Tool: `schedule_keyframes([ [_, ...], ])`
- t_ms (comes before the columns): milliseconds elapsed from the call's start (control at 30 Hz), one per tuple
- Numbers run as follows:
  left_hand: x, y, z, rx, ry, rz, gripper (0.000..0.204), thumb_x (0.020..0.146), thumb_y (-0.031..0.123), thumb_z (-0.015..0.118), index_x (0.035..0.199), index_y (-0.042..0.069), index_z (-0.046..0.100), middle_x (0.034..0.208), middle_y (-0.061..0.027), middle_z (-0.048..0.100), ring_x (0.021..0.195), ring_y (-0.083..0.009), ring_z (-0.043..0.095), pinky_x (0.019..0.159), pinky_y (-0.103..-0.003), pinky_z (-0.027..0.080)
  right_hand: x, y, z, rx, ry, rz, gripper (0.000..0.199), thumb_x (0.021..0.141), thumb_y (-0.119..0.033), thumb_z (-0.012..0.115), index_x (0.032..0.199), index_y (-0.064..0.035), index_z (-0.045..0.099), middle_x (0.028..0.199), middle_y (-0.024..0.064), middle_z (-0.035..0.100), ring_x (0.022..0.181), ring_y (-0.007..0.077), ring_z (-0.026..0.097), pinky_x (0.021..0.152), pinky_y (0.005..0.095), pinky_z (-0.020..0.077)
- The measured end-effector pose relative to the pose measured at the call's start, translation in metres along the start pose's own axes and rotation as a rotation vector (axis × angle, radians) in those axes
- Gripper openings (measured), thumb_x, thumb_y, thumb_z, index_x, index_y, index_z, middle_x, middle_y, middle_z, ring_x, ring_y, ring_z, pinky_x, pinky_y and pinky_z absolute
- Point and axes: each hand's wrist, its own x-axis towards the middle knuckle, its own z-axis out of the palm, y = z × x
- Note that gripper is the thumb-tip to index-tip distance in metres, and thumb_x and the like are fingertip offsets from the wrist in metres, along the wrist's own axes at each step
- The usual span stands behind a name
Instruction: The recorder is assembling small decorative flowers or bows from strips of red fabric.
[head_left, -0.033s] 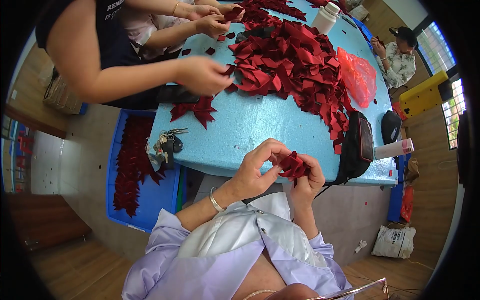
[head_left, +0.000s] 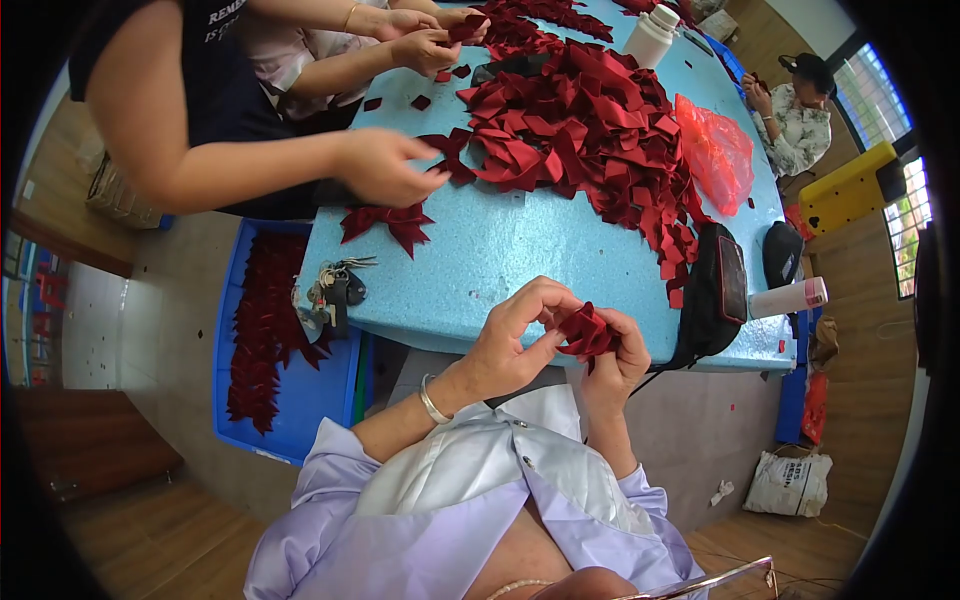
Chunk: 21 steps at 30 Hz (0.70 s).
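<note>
Just off the near edge of the table, I hold a dark red folded ribbon piece (head_left: 587,331). My right hand (head_left: 619,362) pinches its right side between thumb and fingers. On the other side, my left hand (head_left: 512,338) is curled, with thumb and fingertips closed at the piece's left edge. A large pile of dark red ribbon pieces (head_left: 600,130) covers the table beyond my hands. To the left of the pile lies a ribbon bow with pointed ends (head_left: 390,222).
A co-worker's blurred hand (head_left: 393,167) is over the blue table (head_left: 470,265); other people's hands (head_left: 425,48) work behind it. Keys (head_left: 338,285) lie at the left corner. A black pouch (head_left: 715,290) and pale bottle (head_left: 788,298) stand right. A blue crate (head_left: 318,400) holds red ribbon strips.
The co-worker's hand has moved left and slightly down from the pile. A red piece now shows beyond its fingertips. My own hands and the ribbon piece look the same.
</note>
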Motion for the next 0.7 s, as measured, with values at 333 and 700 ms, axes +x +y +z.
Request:
schedule_keyframes([
  [333, 0.011, -0.003, 0.004, 0.348, -0.034, 0.196, 0.036, 0.082, -0.012, 0.055, 0.116, 0.0, 0.054, 0.107, -0.0135, 0.058, 0.096, -0.0203, 0.061, 0.084, -0.032, 0.052, 0.009, -0.01, -0.003, -0.191, -0.144, -0.161, 0.039, 0.076, 0.016, 0.042, 0.105, 0.0046, 0.064, 0.086, 0.0068, 0.064, 0.064, 0.0069, 0.055, 0.054, 0.0199, 0.0432],
  [700, 0.016, -0.019, 0.011, -0.101, 0.016, 0.048, 0.035, 0.087, -0.009, 0.055, 0.12, 0.002, 0.049, 0.107, -0.013, 0.059, 0.097, -0.0166, 0.06, 0.086, -0.03, 0.05, 0.021, -0.015, -0.005, -0.046, -0.065, -0.04, 0.023, 0.082, 0.01, 0.049, 0.1, 0.0034, 0.062, 0.084, 0.0043, 0.064, 0.064, 0.0076, 0.055, 0.056, 0.0198, 0.0428],
])
